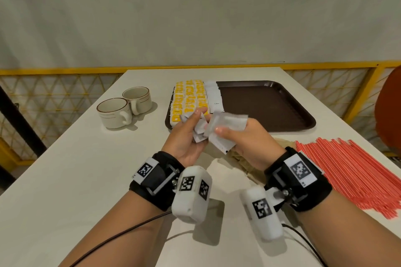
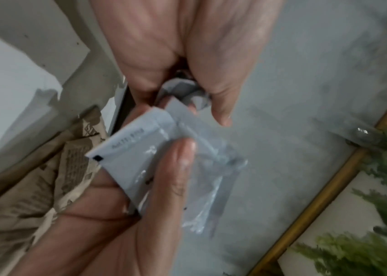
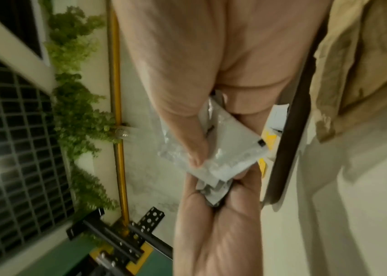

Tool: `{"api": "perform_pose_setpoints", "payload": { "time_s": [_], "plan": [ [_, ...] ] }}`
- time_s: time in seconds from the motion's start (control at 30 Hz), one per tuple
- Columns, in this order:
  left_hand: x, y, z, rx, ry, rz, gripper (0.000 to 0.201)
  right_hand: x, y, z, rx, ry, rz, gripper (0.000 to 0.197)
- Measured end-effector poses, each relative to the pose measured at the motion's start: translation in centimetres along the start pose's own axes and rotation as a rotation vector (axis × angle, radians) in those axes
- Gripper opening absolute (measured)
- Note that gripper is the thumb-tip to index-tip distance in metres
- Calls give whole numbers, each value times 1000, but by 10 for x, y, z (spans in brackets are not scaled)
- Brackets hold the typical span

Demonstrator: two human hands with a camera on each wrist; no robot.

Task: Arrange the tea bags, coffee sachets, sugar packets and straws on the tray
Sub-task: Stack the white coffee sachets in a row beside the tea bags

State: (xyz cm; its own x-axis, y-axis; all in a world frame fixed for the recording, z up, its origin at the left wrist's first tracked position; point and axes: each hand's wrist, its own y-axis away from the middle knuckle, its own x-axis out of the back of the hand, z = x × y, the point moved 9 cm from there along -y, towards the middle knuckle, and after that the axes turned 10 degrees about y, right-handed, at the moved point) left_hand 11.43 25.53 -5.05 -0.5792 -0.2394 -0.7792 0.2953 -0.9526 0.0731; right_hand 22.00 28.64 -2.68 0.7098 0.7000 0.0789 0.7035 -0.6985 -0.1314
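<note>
- My left hand (image 1: 187, 136) is curled round a crumpled bunch of white sachets (image 1: 198, 129); thumb on top, fingers under, held in the air just short of the tray's near edge
- My right hand (image 1: 245, 143) pinches a flat white sachet (image 1: 225, 128), thumb pressed on its face; a clear wrapper (image 2: 211, 168) lies against that sachet in the left wrist view
- The two hands are close together, the flat sachet touching the crumpled bunch in the middle
- The tray (image 1: 271, 104) is dark brown and sits on the white table (image 1: 76, 169), beyond my hands; most of its floor on the right is bare
- Yellow tea bags (image 1: 188, 97) are packed in rows along the tray's left end; just right of them runs a column of white sachets, a row (image 1: 213, 93) touching the yellow ones
- Red straws (image 1: 351, 175) lie in a loose flat heap on the table to my right, off the tray, well apart from my hands
- Brown paper packets (image 1: 243, 160) lie on the table under my right hand; printing on them is too blurred to read
- Two cups (image 1: 123, 106) with brown rims stand side by side left of the tray, handles towards me; they touch or nearly touch, I cannot tell which
- A yellow railing (image 1: 54, 70) runs behind the table
</note>
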Motion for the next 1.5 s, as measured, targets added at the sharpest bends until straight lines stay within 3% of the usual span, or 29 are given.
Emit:
{"api": "perform_pose_setpoints", "payload": {
  "time_s": [0.07,0.13,0.4,0.53,0.67,0.83,0.97,1.13,1.33,1.5],
  "plan": [
    [2,-3,4,16,126,-18,29,7,-3,3,-69,-246,46,27],
    [3,-3,9,19,215,-37,30,13,-4,4,-121,-365,64,27],
    [0,1,12,42,237,-68,42,17,-4,6,-114,-245,67,39],
    [4,1,6,70,139,-29,39,18,-5,7,-117,-259,76,36],
    [6,-1,9,2,45,-29,36,17,-4,6,-122,-265,62,35],
    [0,1,0,111,-33,-32,57,19,-4,6,-117,-226,91,36],
    [-4,5,-4,120,-135,-82,62,18,-3,7,-118,-174,91,34],
    [-3,7,-10,90,-251,-104,41,10,-3,10,-104,-121,64,30],
    [7,0,4,30,-91,-14,24,13,-4,7,-142,-198,43,27],
    [4,1,7,9,-35,-31,20,25,-3,9,-143,-152,149,24]
  ]
}}
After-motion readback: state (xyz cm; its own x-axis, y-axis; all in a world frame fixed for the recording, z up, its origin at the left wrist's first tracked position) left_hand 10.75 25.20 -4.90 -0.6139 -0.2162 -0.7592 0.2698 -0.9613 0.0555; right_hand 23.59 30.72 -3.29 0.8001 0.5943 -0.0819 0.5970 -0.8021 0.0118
